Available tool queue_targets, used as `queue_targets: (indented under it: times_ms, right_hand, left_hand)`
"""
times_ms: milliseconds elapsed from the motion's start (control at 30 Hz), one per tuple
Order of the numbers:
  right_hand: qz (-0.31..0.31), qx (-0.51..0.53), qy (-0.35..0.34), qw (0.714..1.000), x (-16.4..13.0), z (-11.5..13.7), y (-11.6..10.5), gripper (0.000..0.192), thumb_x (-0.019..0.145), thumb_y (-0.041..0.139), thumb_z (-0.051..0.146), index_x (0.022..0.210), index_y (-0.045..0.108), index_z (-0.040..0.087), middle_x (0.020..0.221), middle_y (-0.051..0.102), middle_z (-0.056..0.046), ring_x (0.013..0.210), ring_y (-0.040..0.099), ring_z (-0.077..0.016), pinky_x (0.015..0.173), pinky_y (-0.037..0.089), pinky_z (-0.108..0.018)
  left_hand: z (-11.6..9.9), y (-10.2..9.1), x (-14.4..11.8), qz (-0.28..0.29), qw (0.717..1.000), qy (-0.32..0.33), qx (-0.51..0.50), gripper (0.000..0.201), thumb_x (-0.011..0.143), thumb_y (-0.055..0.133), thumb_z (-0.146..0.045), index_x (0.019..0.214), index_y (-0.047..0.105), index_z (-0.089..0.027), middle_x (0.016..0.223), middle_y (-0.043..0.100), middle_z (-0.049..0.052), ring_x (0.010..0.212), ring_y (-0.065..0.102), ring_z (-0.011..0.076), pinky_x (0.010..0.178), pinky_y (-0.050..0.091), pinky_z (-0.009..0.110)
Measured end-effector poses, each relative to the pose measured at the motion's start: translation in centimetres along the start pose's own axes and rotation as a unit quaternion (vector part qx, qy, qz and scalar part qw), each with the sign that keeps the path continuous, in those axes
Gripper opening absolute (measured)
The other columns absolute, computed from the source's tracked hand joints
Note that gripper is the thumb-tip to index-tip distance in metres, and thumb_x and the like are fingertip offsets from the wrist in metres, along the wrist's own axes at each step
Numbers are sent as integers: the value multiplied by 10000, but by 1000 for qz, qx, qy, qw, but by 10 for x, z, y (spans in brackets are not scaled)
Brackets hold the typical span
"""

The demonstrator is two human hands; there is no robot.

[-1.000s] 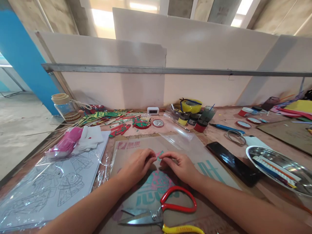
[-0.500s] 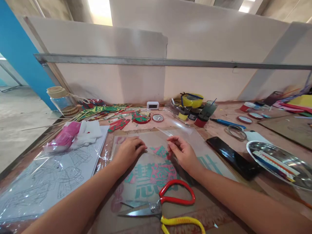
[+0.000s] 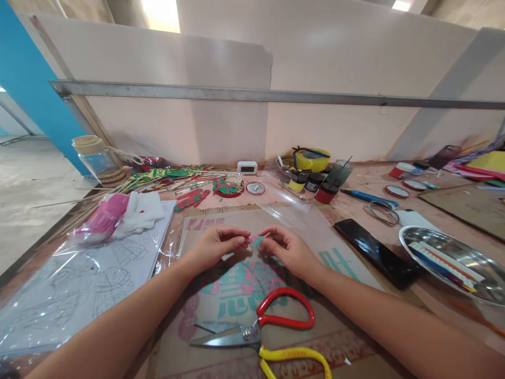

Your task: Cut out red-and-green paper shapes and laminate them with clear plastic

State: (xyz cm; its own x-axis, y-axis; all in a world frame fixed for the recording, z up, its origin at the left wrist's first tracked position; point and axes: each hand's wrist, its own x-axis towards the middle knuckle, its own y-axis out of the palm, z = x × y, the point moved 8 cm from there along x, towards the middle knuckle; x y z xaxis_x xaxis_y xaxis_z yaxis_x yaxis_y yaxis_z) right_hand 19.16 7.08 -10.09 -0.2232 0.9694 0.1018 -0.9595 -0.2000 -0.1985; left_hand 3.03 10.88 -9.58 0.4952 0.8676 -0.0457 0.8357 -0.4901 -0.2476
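Note:
My left hand [image 3: 221,246] is over the middle of the sheet, its thumb and fingers closed in a pinch; anything between them is too small to make out. Facing it, my right hand [image 3: 284,251] has curled fingers, closed on a small pink-and-green piece [image 3: 257,242] at the fingertips. Below both hands lies a clear plastic sheet [image 3: 236,216] over printed cardboard, with green lettering and several pink-and-green cutouts [image 3: 260,276] showing on it. Scissors [image 3: 246,334] with one red and one yellow handle lie with blades parted, nearer to me than the hands.
Left are drawing sheets [image 3: 71,295] under plastic, a pink packet [image 3: 102,218] and a jar [image 3: 98,160]. Decorated strips [image 3: 165,173] and a small white clock [image 3: 247,168] stand at the back. Right are paint pots [image 3: 325,193], a phone [image 3: 374,252] and a steel bowl [image 3: 493,268].
My left hand has moved right and its fingers have drawn together. My right hand has shifted slightly left, bringing the small piece between the two hands. The scissors lie in place.

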Motion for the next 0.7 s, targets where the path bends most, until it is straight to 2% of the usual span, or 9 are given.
queue_targets:
  times_ms: [100, 200, 333, 467, 567, 633, 700]
  right_hand:
    - [56, -46, -33, 997, -1, 5, 7, 540, 917, 516, 638, 1137, 656, 165, 745, 686, -37, 710, 649, -185, 695, 528, -326]
    - [67, -58, -58, 994, -2, 10, 7, 647, 932, 413, 704, 1120, 684, 147, 840, 701, -81, 778, 650, -204, 724, 522, -333]
    - [60, -101, -65, 991, -2, 13, 7, 470, 877, 622, 572, 1107, 699, 170, 1007, 711, -95, 864, 657, -220, 774, 526, -343]
    - [53, -46, -53, 996, 0, 9, 9, 216, 884, 650, 403, 928, 711, 201, 931, 717, -51, 836, 669, -201, 773, 546, -335]
    - [26, -31, -73, 996, 1, 10, 6, 221, 877, 650, 416, 803, 688, 212, 950, 664, -49, 877, 650, -197, 776, 555, -334]
    - [-5, -15, -85, 996, 1, 13, -1, 235, 857, 669, 436, 785, 691, 214, 996, 634, -56, 905, 637, -199, 756, 558, -328]
    - [-24, 0, -79, 997, 1, 17, -7, 221, 846, 681, 432, 808, 705, 215, 937, 646, -47, 821, 639, -182, 692, 554, -312]
  left_hand:
    - [1, 3, -1, 16, 999, -6, -32, 400, 748, 758, -453, 1026, 774, -166, 977, 792, 100, 846, 727, 209, 749, 563, 302]
    - [2, 5, -2, 24, 998, -12, -49, 370, 749, 769, -412, 1027, 782, -169, 965, 794, 87, 814, 720, 193, 741, 556, 295]
    - [2, 7, -4, 34, 997, -16, -63, 352, 755, 770, -388, 1027, 782, -164, 972, 794, 84, 807, 715, 186, 750, 551, 292]
    - [-1, 11, -4, 48, 996, -10, -69, 332, 752, 777, -382, 1001, 777, -163, 946, 788, 77, 826, 709, 194, 766, 549, 305]
    - [-3, 14, -4, 53, 996, -3, -78, 398, 757, 775, -368, 1096, 729, -165, 985, 766, 80, 860, 707, 194, 771, 548, 306]
    - [-5, 17, -3, 61, 994, 7, -92, 480, 774, 757, -364, 1199, 658, -163, 978, 740, 79, 852, 707, 195, 738, 548, 305]
    - [-5, 19, -2, 70, 992, 15, -100, 517, 795, 734, -365, 1247, 599, -154, 933, 712, 66, 834, 707, 197, 705, 543, 300]
